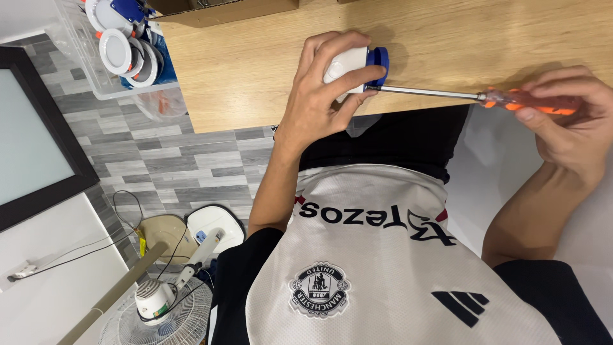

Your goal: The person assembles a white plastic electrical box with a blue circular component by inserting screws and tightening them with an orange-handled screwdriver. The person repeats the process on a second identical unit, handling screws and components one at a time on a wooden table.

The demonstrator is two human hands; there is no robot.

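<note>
Closed around the small white fitting with a blue collar (354,66), my left hand (322,96) has its grip tight: fingers wrapped over the white body, thumb pressed near the blue end, the whole thing held just above the near edge of the wooden desk (255,70). My right hand (565,124) has its grip shut on the orange handle of a screwdriver (504,98), fingertips pinching it from above and below. The steel shaft runs level across the gap between my hands, and its tip meets the fitting just under the blue collar, beside my left thumb. My own fingers cover most of the white body, so I cannot tell exactly what the tip sits in.

At the far corner of the desk stands a clear plastic bin (83,70) holding more round white fittings with blue parts (124,48), well apart from my hands. A brown cardboard box (223,9) lies along the far edge of the desk. Below the desk there is grey tiled floor (159,160), a white fan (159,306) with its cable trailing, and a dark-framed panel (38,134) off to one side. Nothing lies on the desk between my hands and the bin
</note>
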